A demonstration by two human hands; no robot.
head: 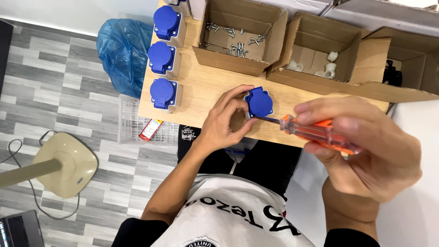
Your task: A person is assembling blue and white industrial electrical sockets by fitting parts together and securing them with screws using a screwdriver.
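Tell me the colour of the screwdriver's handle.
Translucent orange; the screwdriver handle shows best in the head view, held in the right hand.

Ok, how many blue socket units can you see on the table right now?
4. Three stand in a column along the table's left edge; the fourth socket is held by the left hand. Another at the top edge is cut off.

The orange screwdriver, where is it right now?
In the head view, the orange screwdriver is in the right hand, right of centre, its tip at the blue socket held by the left hand.
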